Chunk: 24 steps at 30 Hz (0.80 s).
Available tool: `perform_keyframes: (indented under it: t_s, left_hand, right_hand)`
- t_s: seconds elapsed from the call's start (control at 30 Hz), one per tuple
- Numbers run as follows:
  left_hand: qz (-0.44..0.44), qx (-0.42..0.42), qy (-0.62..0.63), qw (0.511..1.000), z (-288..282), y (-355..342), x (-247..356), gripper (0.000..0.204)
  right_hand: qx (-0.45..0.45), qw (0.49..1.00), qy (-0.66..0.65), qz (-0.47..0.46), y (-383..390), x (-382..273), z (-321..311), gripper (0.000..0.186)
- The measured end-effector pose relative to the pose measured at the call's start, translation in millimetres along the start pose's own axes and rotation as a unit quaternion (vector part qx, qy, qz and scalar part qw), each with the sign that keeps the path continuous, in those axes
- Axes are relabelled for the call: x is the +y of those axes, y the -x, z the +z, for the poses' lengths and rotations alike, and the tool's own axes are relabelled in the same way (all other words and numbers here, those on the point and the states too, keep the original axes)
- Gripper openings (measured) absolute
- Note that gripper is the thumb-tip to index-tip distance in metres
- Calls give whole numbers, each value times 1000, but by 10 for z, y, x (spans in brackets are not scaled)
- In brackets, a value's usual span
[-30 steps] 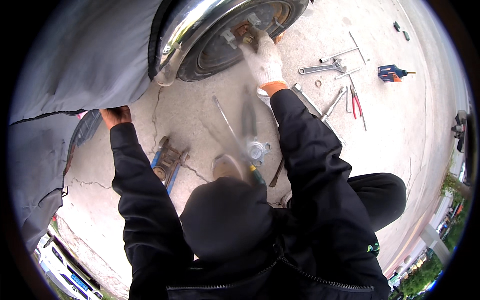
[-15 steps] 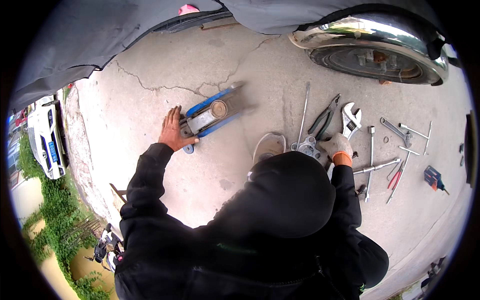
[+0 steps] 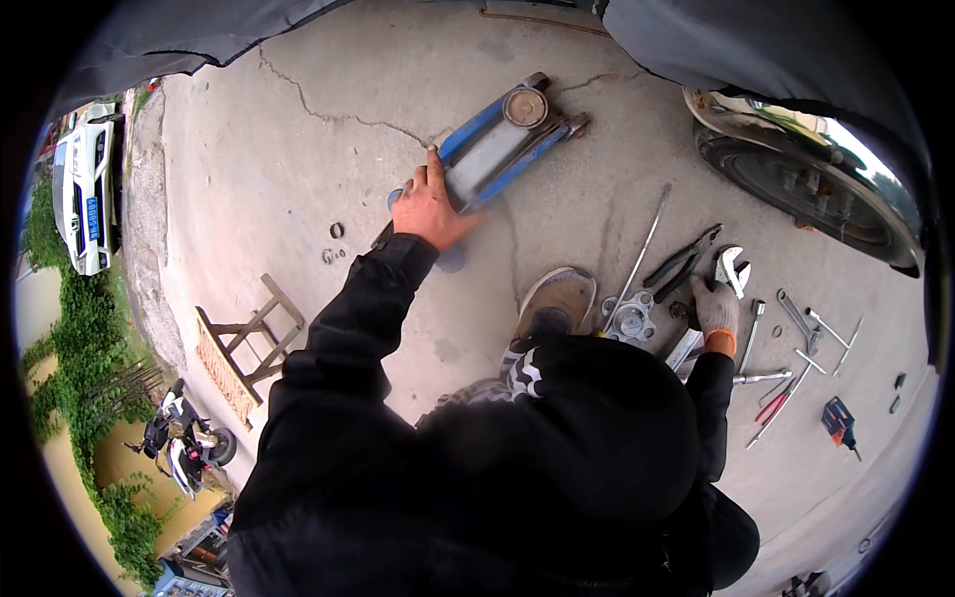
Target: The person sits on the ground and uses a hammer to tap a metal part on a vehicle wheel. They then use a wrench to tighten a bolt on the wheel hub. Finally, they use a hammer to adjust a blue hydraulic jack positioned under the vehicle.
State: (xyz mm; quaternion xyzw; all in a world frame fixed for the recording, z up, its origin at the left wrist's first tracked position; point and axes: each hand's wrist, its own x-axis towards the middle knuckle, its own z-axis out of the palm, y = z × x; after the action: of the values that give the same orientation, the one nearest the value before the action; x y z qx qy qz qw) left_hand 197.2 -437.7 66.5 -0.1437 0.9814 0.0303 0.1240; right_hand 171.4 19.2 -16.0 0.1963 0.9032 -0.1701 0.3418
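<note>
the left hand [image 3: 430, 209], fingers spread over the blue jack [image 3: 489, 164], risks pinching if it rolls; whether the right hand [image 3: 713, 308] grips the adjustable wrench [image 3: 727, 267], i cannot tell.

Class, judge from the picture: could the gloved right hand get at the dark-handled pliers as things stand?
Probably yes: the dark-handled pliers lie close beside the right hand, with nothing seen on top of them.

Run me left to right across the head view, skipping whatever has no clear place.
White car, stool, left hand, blue jack's round saddle, metal hub, gloved right hand, red-handled pliers, blue-and-orange tool.
</note>
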Motion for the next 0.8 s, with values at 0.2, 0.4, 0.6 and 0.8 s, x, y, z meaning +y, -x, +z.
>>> perform_keyframes:
  t_s: [0.2,0.4,0.6,0.8]
  left_hand:
    - [-85,56,78,992,-7,-403,725,122]
    - [-101,138,149,974,55,-628,1043,105]
    - [-115,144,172,968,110,-534,1167,107]
    - [-207,138,180,952,124,-323,1247,109]
  right_hand:
    - [35,997,-49,-41,-60,58,-14,57]
    - [5,993,-114,-38,-44,243,197,52]
    - [24,993,-113,-27,43,191,179,49]
    - [56,997,-40,-36,256,-23,249,49]
